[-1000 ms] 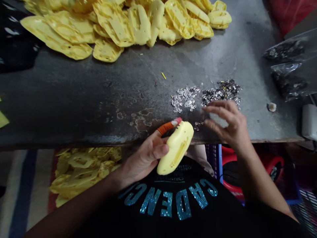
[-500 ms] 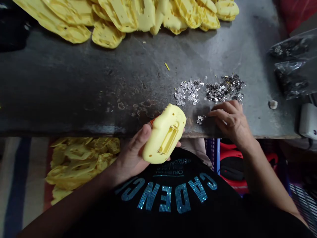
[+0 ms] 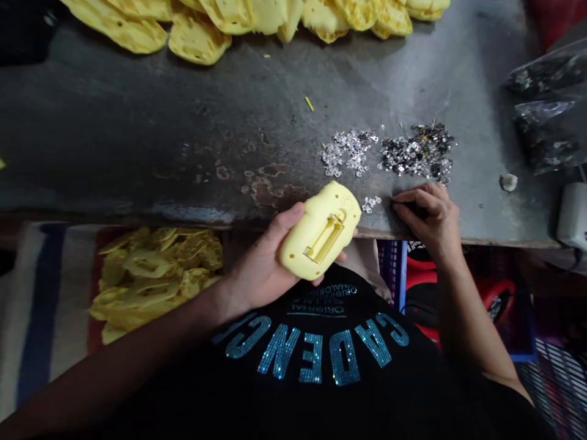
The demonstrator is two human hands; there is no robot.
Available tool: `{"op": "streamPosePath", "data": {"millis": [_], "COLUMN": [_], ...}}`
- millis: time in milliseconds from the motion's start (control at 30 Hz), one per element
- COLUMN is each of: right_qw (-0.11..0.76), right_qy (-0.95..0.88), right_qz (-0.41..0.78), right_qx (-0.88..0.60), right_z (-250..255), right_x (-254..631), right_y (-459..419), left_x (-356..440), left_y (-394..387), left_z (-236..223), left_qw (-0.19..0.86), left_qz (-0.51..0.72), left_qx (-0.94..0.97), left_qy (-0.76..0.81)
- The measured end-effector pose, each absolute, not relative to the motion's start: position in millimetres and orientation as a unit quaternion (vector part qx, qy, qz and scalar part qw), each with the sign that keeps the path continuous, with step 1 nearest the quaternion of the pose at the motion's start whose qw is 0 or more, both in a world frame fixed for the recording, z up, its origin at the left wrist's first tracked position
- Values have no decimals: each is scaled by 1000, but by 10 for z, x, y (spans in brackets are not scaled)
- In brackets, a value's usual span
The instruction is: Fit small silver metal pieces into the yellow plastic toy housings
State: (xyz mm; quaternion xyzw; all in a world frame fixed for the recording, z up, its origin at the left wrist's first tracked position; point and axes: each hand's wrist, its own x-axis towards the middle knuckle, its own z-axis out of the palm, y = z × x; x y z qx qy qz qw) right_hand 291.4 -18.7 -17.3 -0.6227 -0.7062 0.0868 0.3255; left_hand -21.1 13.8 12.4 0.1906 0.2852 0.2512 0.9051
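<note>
My left hand is wrapped round a yellow plastic toy housing, its back turned up so that a long open battery compartment and several screw holes show. My right hand is on the table, thumb and forefinger pinched together; a tiny dark bit shows at the fingertips, too small to name. Just beyond that hand lies a pile of dark metal contact plates. A pile of lighter silver metal plates sits to its left. A few loose silver plates lie between the housing and my right hand.
Yellow plastic shells are heaped along the table's far side. More yellow shells fill the space below the near edge at left. Plastic bags of dark parts lie at right. A blue basket with red-and-black things stands below the edge.
My left hand has moved the yellow housing slightly right and up, nearer the loose silver plates. My right hand's thumb and forefinger have closed into a pinch, close to the dark pile.
</note>
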Motion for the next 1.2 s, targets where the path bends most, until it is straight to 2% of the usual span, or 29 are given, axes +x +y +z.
{"op": "streamPosePath", "data": {"millis": [167,267,467,700,900,1067,1200], "right_qw": [393,396,343,275,228,212,233], "right_qy": [-720,-744,-804,-866,-888,-890,-882], "right_qz": [175,193,152,33,-21,-38,-26], "right_qx": [-545,-502,-461,-416,-398,-402,-409], "right_z": [193,379,518,583,643,614,558], "right_x": [2529,2306,2136,2104,2057,2038,2039], "right_y": [-342,-384,-345,-363,-398,-463,-512], "left_x": [-177,-199,-209,-217,-234,-243,-239], "left_y": [85,53,-15,-68,-77,-86,-91], "left_z": [68,45,49,12,10,-4,-13], "left_qw": [915,915,916,929,922,922,921], "left_qz": [244,235,252,253,248,235,239], "left_qx": [190,206,197,192,188,182,177], "left_qy": [260,253,241,190,230,247,251]}}
